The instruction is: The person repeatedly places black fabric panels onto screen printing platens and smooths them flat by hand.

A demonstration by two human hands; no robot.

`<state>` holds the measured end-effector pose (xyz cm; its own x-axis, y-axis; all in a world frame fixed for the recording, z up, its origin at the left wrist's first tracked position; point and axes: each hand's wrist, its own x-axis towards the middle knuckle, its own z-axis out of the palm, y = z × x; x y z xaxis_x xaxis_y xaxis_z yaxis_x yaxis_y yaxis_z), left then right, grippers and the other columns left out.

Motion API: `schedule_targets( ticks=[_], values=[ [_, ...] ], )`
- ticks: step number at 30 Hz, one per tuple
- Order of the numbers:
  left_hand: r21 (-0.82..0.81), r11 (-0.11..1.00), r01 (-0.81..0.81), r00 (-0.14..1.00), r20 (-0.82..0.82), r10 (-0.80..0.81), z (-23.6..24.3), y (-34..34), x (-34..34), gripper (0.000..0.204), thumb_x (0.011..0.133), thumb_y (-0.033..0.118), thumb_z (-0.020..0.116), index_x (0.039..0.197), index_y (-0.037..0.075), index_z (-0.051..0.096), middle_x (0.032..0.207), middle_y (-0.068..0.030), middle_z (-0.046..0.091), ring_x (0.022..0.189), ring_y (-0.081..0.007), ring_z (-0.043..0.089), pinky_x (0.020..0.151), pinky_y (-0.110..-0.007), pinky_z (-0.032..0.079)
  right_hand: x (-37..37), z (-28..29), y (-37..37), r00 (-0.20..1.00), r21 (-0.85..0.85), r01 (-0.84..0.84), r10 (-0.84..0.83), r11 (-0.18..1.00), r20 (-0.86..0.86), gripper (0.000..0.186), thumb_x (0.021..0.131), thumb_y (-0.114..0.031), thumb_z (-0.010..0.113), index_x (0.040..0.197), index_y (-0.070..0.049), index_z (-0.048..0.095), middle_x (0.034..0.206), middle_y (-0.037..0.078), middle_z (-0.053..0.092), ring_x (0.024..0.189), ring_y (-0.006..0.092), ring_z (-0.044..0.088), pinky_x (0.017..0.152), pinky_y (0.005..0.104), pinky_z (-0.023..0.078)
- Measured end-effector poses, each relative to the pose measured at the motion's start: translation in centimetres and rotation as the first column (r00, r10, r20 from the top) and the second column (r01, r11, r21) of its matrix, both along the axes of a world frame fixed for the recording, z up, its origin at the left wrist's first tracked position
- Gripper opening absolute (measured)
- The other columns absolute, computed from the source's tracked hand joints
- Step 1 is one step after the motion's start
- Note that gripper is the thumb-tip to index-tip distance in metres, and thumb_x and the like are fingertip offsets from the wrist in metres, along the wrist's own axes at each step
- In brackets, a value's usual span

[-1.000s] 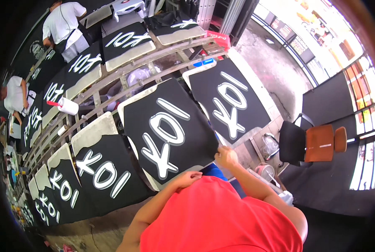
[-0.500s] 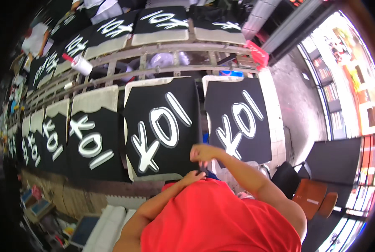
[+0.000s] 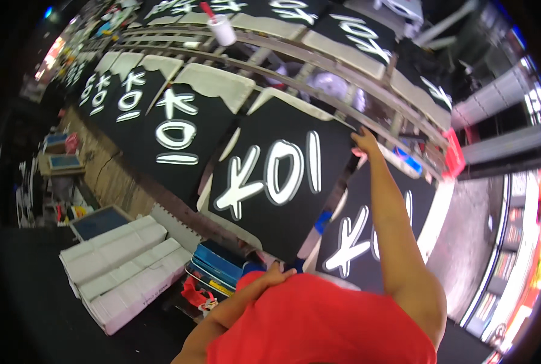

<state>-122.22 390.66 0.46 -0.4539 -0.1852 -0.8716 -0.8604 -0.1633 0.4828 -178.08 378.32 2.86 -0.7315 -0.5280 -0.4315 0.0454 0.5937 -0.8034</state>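
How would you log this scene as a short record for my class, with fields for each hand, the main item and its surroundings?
Left hand: by the front of the red shirt; grip unclear
Right hand: at the panel's far right corner; pinching or touching unclear
Main item: white-lettered black cloth panel
Beneath neighbouring panel: pale board
Beyond: white container
Lower left: pale boxes

Cloths: on boards, in two rows
Rack: between the rows
Cup: on rack
Boxes: before the near row, to the left
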Motion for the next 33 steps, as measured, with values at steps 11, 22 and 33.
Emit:
schedule_targets(
  ticks=[11, 22, 33],
  values=[
    [-0.193, 0.981, -0.037, 0.993, -0.121, 0.014, -8.1, 5.2, -4.3, 0.074, 0.090, 0.061, 0.057, 0.134, 0.002, 0.056, 0.128, -0.0303, 0.060, 0.119, -0.0422, 0.060, 0.099, -0.045, 0.049, -4.1, 4.2, -2.0, 0.885, 0.346, -0.397, 0.254, 0.850, 0.391, 0.060, 0.081, -0.014, 0.081, 0.126, 0.001, 0.043, 0.062, 0.002, 0.046, 0.045, 0.0137, 0.046, 0.037, 0.0281, 0.032],
    [-0.215, 0.974, -0.064, 0.983, -0.182, 0.025, 6.3, -0.3, -2.8, 0.059, 0.099, 0.050, 0.050, 0.088, -0.003, 0.070, 0.084, -0.0255, 0.069, 0.085, -0.0349, 0.070, 0.078, -0.051, 0.051, -4.8, 8.5, -0.6, 0.461, 0.611, -0.758, 0.851, 0.230, 0.252, 0.050, 0.070, -0.050, 0.087, 0.077, -0.002, 0.073, 0.065, 0.005, 0.064, 0.063, 0.0156, 0.061, 0.059, 0.0316, 0.048],
    [0.638, 0.292, -0.712, -0.301, -0.654, 0.694, 20.3, -25.3, 1.0, 0.015, 0.099, 0.025, 0.060, 0.099, 0.012, 0.068, 0.094, -0.0036, 0.073, 0.082, -0.0172, 0.070, 0.077, -0.036, 0.056, 7.4, 21.3, -15.4, 0.756, -0.310, -0.653, 0.621, 0.691, -0.208, 0.043, 0.088, -0.042, 0.074, 0.093, 0.000, 0.071, 0.089, 0.004, 0.067, 0.079, 0.0138, 0.055, 0.074, 0.0288, 0.042]
  ],
)
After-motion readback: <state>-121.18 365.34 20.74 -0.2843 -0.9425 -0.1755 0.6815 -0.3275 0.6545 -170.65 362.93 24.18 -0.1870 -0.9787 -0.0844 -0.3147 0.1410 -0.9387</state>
